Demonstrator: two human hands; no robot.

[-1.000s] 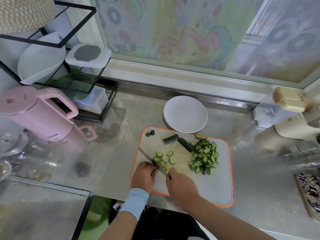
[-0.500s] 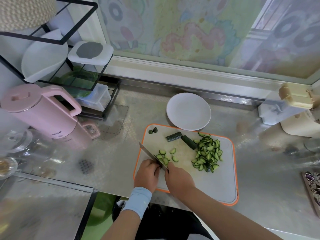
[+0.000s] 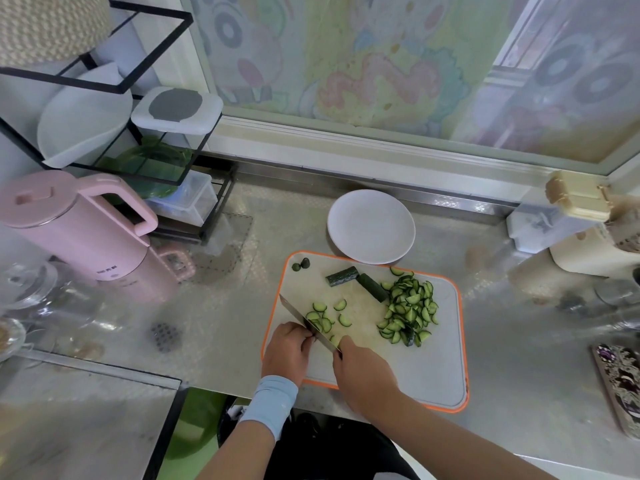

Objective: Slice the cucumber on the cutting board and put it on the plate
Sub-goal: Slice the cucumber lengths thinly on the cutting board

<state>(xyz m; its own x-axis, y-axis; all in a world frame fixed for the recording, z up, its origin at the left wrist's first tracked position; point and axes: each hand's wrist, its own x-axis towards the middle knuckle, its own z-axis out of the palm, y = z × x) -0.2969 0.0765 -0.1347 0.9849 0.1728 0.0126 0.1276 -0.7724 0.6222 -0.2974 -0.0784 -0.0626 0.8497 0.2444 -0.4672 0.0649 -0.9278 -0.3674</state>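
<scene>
The right hand (image 3: 363,372) is gripping the handle of a dark-bladed kitchen knife (image 3: 304,322), fingers wrapped closed. The left hand (image 3: 287,351) is curling its fingers beside the blade; whatever they are pinning is hidden. Green half-moon cucumber slices (image 3: 410,313) are lying heaped at 3 o'clock on the grey orange-rimmed cutting board (image 3: 433,368), with the round white plate (image 3: 370,226) sitting at its 12 o'clock.

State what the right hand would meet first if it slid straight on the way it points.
Probably the left hand, close beside the knife that the right hand grips; depth unclear.
</scene>
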